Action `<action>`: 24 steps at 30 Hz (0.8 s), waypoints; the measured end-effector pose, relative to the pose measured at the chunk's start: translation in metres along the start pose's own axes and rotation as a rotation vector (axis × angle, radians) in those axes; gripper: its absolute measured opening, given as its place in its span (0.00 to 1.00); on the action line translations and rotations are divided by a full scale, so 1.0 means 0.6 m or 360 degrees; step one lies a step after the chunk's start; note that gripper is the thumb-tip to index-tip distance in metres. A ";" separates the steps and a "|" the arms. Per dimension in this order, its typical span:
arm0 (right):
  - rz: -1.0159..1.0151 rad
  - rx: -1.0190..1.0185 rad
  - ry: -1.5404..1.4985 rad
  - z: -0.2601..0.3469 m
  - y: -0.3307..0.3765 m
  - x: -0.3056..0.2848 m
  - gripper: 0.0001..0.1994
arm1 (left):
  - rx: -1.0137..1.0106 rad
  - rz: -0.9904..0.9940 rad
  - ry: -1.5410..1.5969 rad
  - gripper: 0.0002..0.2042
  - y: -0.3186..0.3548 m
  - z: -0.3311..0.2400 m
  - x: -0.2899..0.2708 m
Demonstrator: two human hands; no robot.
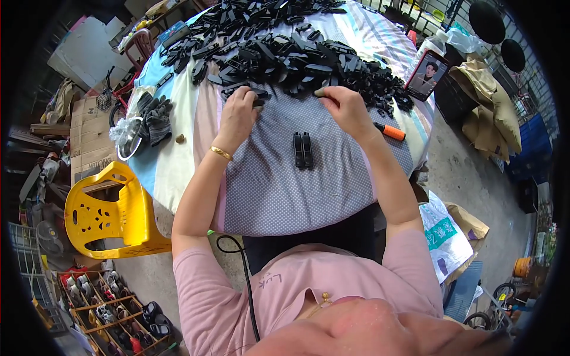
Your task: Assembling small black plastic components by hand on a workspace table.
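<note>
A big heap of small black plastic clip-like pieces [279, 56] covers the far part of the cloth-covered table. At the heap's near edge, my left hand [237, 115] has its fingers curled on a black plastic piece [259, 102]. My right hand [347, 113] is beside the heap's near edge, thumb and forefinger drawn together; whatever may be between them is too small to make out. Two black pieces [303, 150] lie side by side on the grey dotted cloth [267, 196], between my forearms. An orange-handled tool [392, 132] lies just right of my right wrist.
A phone [426, 75] stands propped at the table's right edge. Dark gloves [157, 118] and a clear plastic bag [126, 132] lie at the left. A yellow plastic chair [119, 210] stands left of the table, near a shoe rack [107, 308]. A black cable [248, 285] hangs before me.
</note>
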State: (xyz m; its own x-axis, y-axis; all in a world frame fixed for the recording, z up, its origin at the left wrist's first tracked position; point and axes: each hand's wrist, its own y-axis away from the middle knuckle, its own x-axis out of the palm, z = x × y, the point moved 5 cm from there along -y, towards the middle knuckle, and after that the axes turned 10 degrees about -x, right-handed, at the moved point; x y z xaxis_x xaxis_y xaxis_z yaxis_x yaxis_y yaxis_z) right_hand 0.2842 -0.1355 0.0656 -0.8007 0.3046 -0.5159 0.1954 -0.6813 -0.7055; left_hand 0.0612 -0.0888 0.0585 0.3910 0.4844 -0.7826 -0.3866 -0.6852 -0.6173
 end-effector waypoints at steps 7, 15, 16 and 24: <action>-0.0109 0.0130 -0.0531 0.053 0.007 0.031 0.08 | -0.1125 0.0921 0.2866 0.07 0.027 -0.055 0.025; -0.0217 -0.0180 -0.0300 0.086 -0.003 0.019 0.08 | -0.1149 0.1127 0.3240 0.10 0.045 -0.072 0.032; -0.0213 -0.0178 -0.0305 0.086 -0.005 0.022 0.08 | -0.1161 0.1133 0.3227 0.10 0.046 -0.066 0.036; -0.0168 -0.0374 -0.0407 0.095 -0.001 0.033 0.08 | -0.1257 0.1334 0.3615 0.12 0.042 -0.077 0.004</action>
State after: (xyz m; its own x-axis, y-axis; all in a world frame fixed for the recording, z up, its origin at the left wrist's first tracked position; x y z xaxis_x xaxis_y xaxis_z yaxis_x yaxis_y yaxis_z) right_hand 0.2360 -0.1669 0.0836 -0.9334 0.1685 -0.3170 0.2051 -0.4745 -0.8561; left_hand 0.0913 -0.1302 0.0445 0.4425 -0.4692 0.7642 -0.8150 -0.5659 0.1244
